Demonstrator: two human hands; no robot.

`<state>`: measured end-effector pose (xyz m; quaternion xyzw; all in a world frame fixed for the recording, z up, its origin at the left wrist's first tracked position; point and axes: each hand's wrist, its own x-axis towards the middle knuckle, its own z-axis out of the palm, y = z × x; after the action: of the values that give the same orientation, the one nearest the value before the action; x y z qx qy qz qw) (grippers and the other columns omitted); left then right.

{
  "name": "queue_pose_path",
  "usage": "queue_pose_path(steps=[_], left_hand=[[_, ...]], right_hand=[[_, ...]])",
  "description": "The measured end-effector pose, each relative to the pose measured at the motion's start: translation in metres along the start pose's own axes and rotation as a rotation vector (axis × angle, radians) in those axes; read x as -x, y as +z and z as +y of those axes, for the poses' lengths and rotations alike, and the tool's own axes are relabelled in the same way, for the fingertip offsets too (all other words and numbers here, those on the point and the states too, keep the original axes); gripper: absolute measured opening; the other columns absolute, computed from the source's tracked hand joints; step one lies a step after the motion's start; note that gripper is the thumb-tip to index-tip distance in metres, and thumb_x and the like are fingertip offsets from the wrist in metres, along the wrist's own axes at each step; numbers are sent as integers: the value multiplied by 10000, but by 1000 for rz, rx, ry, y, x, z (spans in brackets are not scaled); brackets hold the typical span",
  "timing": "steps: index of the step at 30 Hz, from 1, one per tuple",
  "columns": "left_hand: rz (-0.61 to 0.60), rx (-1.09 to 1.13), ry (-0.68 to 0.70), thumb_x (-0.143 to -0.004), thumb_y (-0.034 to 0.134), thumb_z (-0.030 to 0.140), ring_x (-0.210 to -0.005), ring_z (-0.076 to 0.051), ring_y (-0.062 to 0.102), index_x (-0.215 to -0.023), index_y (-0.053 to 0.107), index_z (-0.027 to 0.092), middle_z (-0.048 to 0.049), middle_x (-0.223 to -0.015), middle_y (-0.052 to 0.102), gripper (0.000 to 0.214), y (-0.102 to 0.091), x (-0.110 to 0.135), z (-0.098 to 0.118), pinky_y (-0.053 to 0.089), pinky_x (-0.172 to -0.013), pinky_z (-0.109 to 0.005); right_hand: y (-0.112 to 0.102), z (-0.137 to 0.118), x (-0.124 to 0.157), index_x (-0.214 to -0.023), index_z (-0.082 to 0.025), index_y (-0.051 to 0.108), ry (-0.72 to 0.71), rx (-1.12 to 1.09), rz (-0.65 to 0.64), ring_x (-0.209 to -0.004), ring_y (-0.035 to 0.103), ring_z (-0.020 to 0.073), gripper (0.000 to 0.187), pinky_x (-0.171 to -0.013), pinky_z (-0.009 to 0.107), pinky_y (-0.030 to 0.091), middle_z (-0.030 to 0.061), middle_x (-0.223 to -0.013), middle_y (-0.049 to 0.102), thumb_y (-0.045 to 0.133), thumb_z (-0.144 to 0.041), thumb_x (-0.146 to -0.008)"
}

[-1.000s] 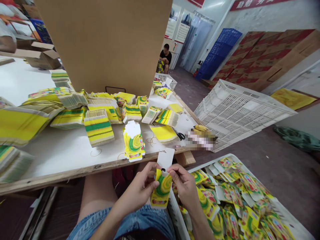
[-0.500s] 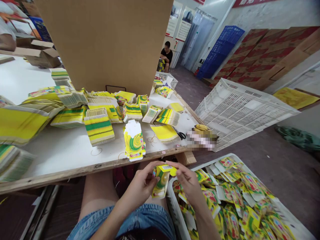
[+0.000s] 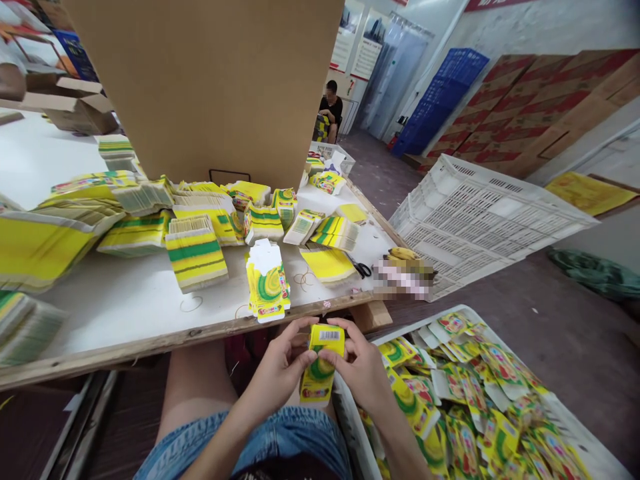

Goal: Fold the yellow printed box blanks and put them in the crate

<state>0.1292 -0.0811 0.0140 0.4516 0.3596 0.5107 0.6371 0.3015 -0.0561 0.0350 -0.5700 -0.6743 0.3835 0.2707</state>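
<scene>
A small yellow and green carton (image 3: 320,383) with a barcode at its top end is held above my lap. My left hand (image 3: 283,363) grips its left side, thumb across the front. On the right edge, my right hand (image 3: 363,363) is closed round it, its thumb also pressed on the printed face. Just beyond my hands, a pile of flat cartons (image 3: 267,283) with white flaps lies at the table's front edge. Beside my right forearm stands a white crate (image 3: 465,310) full of similar yellow cartons, some with red print.
Stacks of flat cartons (image 3: 197,257) cover much of the white table (image 3: 150,303). Black-handled scissors (image 3: 364,269) and bananas (image 3: 404,254) lie near its right corner. A tall cardboard sheet (image 3: 210,87) blocks the view ahead. White crates (image 3: 480,220) stand right; a person (image 3: 331,110) sits behind.
Both hands have turned the carton so its barcode end faces me. My right hand has moved in from the loose flap to grip the carton's side, and its thumb now presses the front.
</scene>
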Motion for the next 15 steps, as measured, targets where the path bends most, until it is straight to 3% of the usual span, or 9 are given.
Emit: queue_pose_path(steps=[5,9,15], left_hand=[[-6,64,-18,-872,640,282,-1036,-261,671,-1338,466,178,-147,-1147,707,508,-2,0,-3,518,-873,-358],[-5,80,-19,-855,657,272,-1005,-251,680,-1284,506,175,-133,-1111,719,465,0,0,0,523,-851,-345],[64,10,35,-838,646,204,-976,-220,683,-1203,557,184,-108,-1096,719,376,7,0,-2,519,-842,-312]], right_hand=[[-7,5,3,-1340,-189,558,-38,-266,-69,-558,579,145,482,-539,239,461,5,-675,687,551,-420,-917],[-7,5,1,-1186,-221,690,-55,-396,17,-962,677,235,379,-823,337,549,101,-1158,708,647,-416,-865],[5,1,0,-1057,-219,731,-46,-573,86,-944,694,237,310,-842,355,557,85,-1039,748,749,-370,-787]])
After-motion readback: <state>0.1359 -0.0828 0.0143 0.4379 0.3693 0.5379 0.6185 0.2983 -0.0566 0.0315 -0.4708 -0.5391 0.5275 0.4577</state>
